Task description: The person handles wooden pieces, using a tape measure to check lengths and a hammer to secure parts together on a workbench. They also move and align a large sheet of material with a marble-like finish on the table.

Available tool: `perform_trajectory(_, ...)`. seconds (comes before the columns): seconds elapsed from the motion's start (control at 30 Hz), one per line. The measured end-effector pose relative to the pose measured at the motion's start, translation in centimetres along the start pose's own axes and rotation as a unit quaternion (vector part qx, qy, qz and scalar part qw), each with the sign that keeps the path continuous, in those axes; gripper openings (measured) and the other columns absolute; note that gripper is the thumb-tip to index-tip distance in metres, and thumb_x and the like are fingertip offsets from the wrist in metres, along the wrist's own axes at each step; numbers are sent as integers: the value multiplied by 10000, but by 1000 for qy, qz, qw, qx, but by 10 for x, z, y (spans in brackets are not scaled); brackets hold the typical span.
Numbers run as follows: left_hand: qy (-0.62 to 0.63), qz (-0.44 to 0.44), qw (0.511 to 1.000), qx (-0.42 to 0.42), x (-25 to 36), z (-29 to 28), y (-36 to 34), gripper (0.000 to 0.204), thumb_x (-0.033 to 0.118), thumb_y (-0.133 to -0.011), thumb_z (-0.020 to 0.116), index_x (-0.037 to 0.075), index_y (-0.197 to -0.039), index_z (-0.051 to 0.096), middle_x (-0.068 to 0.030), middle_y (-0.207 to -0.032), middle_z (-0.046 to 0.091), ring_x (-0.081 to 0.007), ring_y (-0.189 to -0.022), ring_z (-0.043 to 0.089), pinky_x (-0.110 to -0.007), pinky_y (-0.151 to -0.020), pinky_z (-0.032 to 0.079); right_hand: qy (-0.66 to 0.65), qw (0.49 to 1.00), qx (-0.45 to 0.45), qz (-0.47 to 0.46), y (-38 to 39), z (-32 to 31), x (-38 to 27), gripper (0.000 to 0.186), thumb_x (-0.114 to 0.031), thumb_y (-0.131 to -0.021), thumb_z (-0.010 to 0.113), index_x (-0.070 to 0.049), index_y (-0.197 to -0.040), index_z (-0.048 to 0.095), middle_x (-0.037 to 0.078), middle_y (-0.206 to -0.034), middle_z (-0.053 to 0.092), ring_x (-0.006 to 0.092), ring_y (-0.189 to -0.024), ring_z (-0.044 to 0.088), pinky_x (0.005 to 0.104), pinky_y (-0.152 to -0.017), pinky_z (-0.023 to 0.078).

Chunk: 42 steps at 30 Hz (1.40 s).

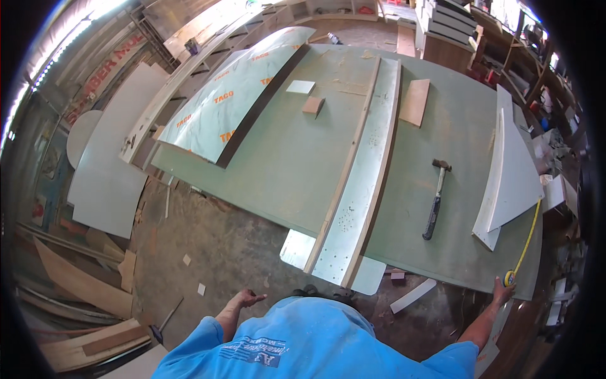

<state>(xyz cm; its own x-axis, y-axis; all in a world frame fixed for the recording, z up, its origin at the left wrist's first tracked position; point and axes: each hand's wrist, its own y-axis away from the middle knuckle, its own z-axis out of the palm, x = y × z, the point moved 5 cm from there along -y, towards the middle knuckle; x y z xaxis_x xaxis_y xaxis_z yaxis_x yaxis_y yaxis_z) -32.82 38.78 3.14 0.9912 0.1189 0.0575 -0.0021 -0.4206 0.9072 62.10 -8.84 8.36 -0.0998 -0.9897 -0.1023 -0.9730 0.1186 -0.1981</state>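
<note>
My right hand [502, 292] grips a yellow tape measure [509, 277] at the near right corner of a large green board [284, 158]. Its yellow tape [529, 237] runs up along the board's right edge. My left hand [247, 297] hangs free over the dirt floor below the board's near edge, with loosely curled fingers and nothing in it. A long narrow white panel with wooden side strips [360, 196] lies lengthwise on the board and overhangs its near edge. To the right of that panel lies a black-handled hammer [435, 201].
Curved white panels [511, 180] rest at the board's right side. A film-covered sheet [240, 95] lies at its left far end, with small wood offcuts [415, 102] and a white square [300, 87] nearby. White boards [107, 170] and timber scraps [82, 284] crowd the floor at left.
</note>
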Motion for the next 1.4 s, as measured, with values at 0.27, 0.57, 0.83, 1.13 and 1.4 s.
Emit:
perform_trajectory(0.27,161,-34,985,49,-13,-8,27,701,625,-829,639,-22,-1097,682,-159,-931,702,-261,-848,698,-376,-744,582,-54,996,-73,4,-22,23,1,835,-535,-780,720,-90,-1413,406,256,-1305,545,446,-1177,546,515,-991,448)
perform_trajectory(0.57,214,-10,967,141,-18,-67,11,631,565,-823,689,-9,-1087,695,-101,-881,697,-181,-709,649,-331,-640,545,-2,995,-61,80,46,-29,-79,702,-535,-800,678,-17,-1257,552,233,-1192,623,401,-1123,600,499,-941,487)
perform_trajectory(0.83,232,70,961,130,-21,-149,-52,581,510,-840,693,-11,-1098,690,-115,-892,697,-190,-721,657,-335,-641,549,-117,989,-65,62,51,46,-57,472,-285,-853,576,-25,-1247,566,241,-1189,627,385,-1099,618,486,-925,498)
perform_trajectory(1.13,296,126,940,117,-79,-251,-120,446,393,-885,671,-13,-1064,632,-96,-861,666,-171,-680,641,-318,-583,519,-119,993,-8,17,293,-22,-208,258,-287,-838,563,-247,-1031,730,88,-1038,711,325,-986,667,449,-860,533)
perform_trajectory(1.4,231,149,959,75,-68,-325,-163,472,395,-899,653,-9,-1137,599,-114,-881,678,-196,-709,666,-338,-606,534,-206,971,-11,-121,438,-76,-284,232,-188,-857,575,-80,-994,728,103,-1028,714,315,-948,669,370,-835,528)
